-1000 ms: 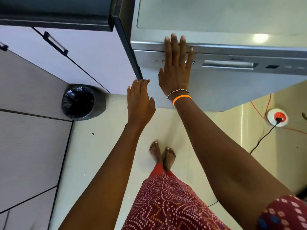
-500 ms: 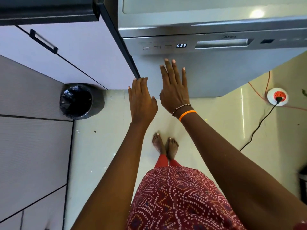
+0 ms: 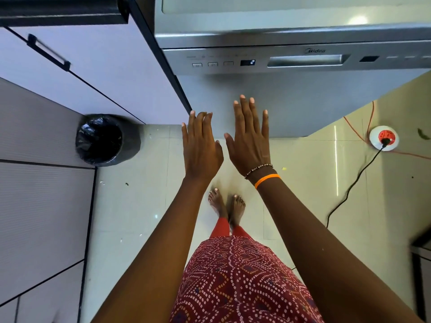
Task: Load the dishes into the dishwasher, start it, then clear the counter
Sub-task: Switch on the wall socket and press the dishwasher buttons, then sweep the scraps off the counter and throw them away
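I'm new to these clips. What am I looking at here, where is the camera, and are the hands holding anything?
There is no robot here. A person wears one wide-angle camera on the head, so the single picture looks steeply down over their own arms and bare feet on the pale tiled floor.

The left hand and the right hand, which wears a beaded bracelet and an orange band, are both flat, open and empty. They hover in front of the silver dishwasher, whose door is shut; its small display is lit and shows a 2.

To the left stand white cabinet fronts and a round bin with a black liner. On the right, a black cable plugs into a round red-and-white socket on the floor.
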